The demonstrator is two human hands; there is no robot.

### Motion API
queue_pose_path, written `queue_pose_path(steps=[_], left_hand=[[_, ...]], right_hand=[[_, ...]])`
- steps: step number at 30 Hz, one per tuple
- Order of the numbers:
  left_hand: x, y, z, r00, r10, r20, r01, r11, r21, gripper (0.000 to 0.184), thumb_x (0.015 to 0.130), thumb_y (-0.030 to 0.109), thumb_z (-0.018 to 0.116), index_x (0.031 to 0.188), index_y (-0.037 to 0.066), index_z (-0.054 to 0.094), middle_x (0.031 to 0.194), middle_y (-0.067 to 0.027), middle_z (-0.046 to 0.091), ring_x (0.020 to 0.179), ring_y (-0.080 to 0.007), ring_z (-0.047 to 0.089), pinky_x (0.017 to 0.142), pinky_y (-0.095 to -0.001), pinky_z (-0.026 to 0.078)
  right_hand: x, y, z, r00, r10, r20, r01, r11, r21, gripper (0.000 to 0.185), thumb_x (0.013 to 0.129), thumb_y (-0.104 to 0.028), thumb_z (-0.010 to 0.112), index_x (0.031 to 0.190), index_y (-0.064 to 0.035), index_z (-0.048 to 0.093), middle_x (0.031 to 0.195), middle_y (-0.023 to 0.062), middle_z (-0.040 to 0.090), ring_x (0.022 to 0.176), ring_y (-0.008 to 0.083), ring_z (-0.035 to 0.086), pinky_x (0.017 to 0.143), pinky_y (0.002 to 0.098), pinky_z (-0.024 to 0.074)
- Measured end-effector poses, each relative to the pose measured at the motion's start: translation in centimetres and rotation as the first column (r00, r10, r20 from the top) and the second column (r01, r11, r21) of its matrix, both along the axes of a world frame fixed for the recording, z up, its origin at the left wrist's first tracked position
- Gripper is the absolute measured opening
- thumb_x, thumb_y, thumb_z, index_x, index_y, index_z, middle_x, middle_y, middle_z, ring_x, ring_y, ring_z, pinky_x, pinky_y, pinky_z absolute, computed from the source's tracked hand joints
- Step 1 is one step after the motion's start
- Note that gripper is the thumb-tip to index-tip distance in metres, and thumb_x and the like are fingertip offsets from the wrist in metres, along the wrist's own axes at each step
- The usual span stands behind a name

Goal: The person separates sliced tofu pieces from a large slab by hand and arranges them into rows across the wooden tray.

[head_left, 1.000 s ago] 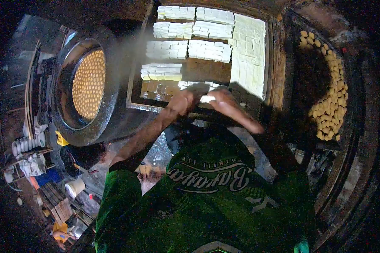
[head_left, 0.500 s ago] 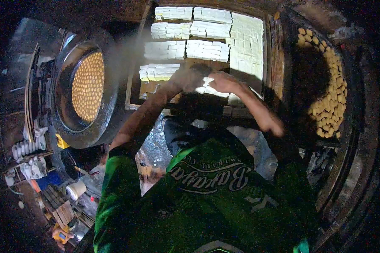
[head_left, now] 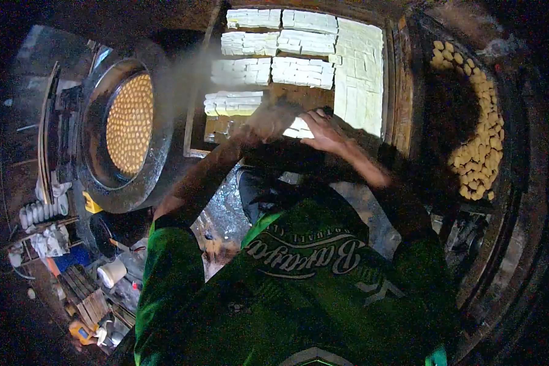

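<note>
Both hands are close together at the near side of a wooden tray [head_left: 192,146]. Between them is a small group of white tofu pieces [head_left: 297,129]. My left hand [head_left: 269,123], dark and partly blurred, is closed against the left side of these pieces. My right hand [head_left: 324,130] curls its fingers over their right side. Beyond the hands, cut tofu lies in stacked rows [head_left: 302,71], with one shorter row [head_left: 233,102] beside my left hand. A flat sheet of tofu [head_left: 358,67] covers the tray's right side.
On the left stands a large round pan [head_left: 158,140] full of small golden pieces [head_left: 130,125]. To the right, a dark vessel holds heaped browned pieces [head_left: 476,158]. A white bucket [head_left: 111,273] and wooden slats [head_left: 91,305] are at lower left.
My right hand has drawn slightly nearer my body, its fingers now more visibly bent over the tofu. My left hand stays in about the same place.
</note>
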State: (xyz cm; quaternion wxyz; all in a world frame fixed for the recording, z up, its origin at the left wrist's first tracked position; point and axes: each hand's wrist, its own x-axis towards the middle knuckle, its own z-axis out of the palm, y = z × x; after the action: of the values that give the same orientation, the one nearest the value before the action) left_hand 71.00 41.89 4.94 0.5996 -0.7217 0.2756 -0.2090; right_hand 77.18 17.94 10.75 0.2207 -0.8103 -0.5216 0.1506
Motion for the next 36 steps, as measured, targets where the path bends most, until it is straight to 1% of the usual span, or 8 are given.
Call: queue_pose_path(steps=[2, 9, 15, 18, 24, 31, 35, 36], left_hand=[[-1.4, -1.4, 7.6, 0.801, -0.235, -0.551, -0.426, 0.424, -0.799, 0.076, 0.076, 0.041, 0.066, 0.139, 0.012, 0.036, 0.144, -0.0095, 0.037, 0.126, -0.0323, 0.044, 0.099, -0.0535, 0.038], [-4.4, 1.4, 16.0, 0.540, -0.187, -0.821, -0.841, -0.083, -0.535, 0.092, 0.068, 0.064, 0.067, 0.136, 0.009, 0.037, 0.135, -0.0165, 0.045, 0.111, -0.0369, 0.055, 0.089, -0.0478, 0.047], [-4.7, 3.3, 9.3, 0.557, -0.136, -0.819, -0.791, 0.214, -0.573, 0.076, 0.077, 0.054, 0.063, 0.133, 0.008, 0.039, 0.135, -0.0178, 0.043, 0.097, -0.0381, 0.061, 0.075, -0.0453, 0.054], [-4.0, 2.2, 10.4, 0.434, -0.124, -0.892, -0.900, -0.019, -0.435, 0.075, 0.078, 0.045, 0.066, 0.134, 0.005, 0.037, 0.132, -0.0193, 0.044, 0.096, -0.0397, 0.061, 0.075, -0.0463, 0.054], [-7.1, 0.7, 9.9, 0.712, -0.135, -0.689, -0.679, -0.386, -0.625, 0.077, 0.075, 0.032, 0.075, 0.132, 0.000, 0.035, 0.120, -0.0249, 0.050, 0.102, -0.0416, 0.055, 0.085, -0.0461, 0.047], [-8.2, -1.3, 8.1, 0.881, -0.176, -0.439, -0.469, -0.445, -0.763, 0.069, 0.077, 0.026, 0.074, 0.130, 0.000, 0.038, 0.112, -0.0225, 0.055, 0.099, -0.0371, 0.057, 0.086, -0.0430, 0.047], [-8.3, -2.1, 8.4, 0.823, -0.436, -0.364, -0.489, -0.870, -0.065, 0.059, 0.079, 0.020, 0.071, 0.126, 0.000, 0.042, 0.105, -0.0195, 0.060, 0.096, -0.0344, 0.059, 0.085, -0.0412, 0.047], [-8.5, -1.5, 7.5, 0.825, -0.374, -0.424, -0.515, -0.806, -0.292, 0.058, 0.079, 0.021, 0.070, 0.126, 0.001, 0.043, 0.106, -0.0192, 0.061, 0.097, -0.0336, 0.059, 0.086, -0.0414, 0.047]], right_hand=[[0.1, 0.4, 2.3, 1.000, -0.015, -0.011, 0.014, 0.998, -0.054, 0.076, 0.075, -0.038, 0.072, 0.134, -0.0032, 0.038, 0.126, 0.0202, 0.048, 0.121, 0.0399, 0.042, 0.107, 0.0492, 0.0275], [0.1, 2.2, 1.2, 0.997, -0.051, -0.051, 0.046, 0.995, -0.091, 0.091, 0.069, -0.047, 0.073, 0.139, -0.0052, 0.034, 0.139, 0.0192, 0.041, 0.131, 0.0402, 0.033, 0.108, 0.0492, 0.0277], [-1.0, 5.2, 1.3, 0.999, -0.021, -0.026, 0.017, 0.992, -0.123, 0.092, 0.069, -0.047, 0.073, 0.139, -0.0036, 0.033, 0.139, 0.0225, 0.039, 0.131, 0.0418, 0.033, 0.108, 0.0492, 0.0286], [-1.1, 6.0, 0.0, 1.000, -0.019, 0.024, 0.021, 0.996, -0.086, 0.090, 0.069, -0.047, 0.073, 0.137, -0.0008, 0.035, 0.138, 0.0236, 0.040, 0.129, 0.0417, 0.035, 0.106, 0.0500, 0.0306], [-1.2, 6.5, 0.1, 0.998, -0.060, -0.023, 0.061, 0.998, 0.013, 0.083, 0.071, -0.043, 0.073, 0.132, 0.0023, 0.039, 0.128, 0.0245, 0.048, 0.121, 0.0409, 0.043, 0.101, 0.0493, 0.0350], [-1.0, 7.0, -1.0, 0.999, 0.032, -0.024, -0.032, 0.999, 0.019, 0.082, 0.072, -0.038, 0.073, 0.135, -0.0010, 0.036, 0.132, 0.0235, 0.044, 0.125, 0.0390, 0.040, 0.105, 0.0455, 0.0319], [-1.0, 7.2, 0.2, 0.987, 0.041, -0.153, -0.054, 0.995, -0.079, 0.090, 0.073, -0.044, 0.071, 0.141, -0.0005, 0.030, 0.141, 0.0251, 0.037, 0.133, 0.0422, 0.031, 0.111, 0.0465, 0.0259], [-1.1, 7.0, 0.3, 0.988, 0.046, -0.149, -0.057, 0.995, -0.076, 0.090, 0.073, -0.044, 0.071, 0.141, -0.0005, 0.030, 0.141, 0.0251, 0.037, 0.133, 0.0422, 0.031, 0.111, 0.0465, 0.0259]])
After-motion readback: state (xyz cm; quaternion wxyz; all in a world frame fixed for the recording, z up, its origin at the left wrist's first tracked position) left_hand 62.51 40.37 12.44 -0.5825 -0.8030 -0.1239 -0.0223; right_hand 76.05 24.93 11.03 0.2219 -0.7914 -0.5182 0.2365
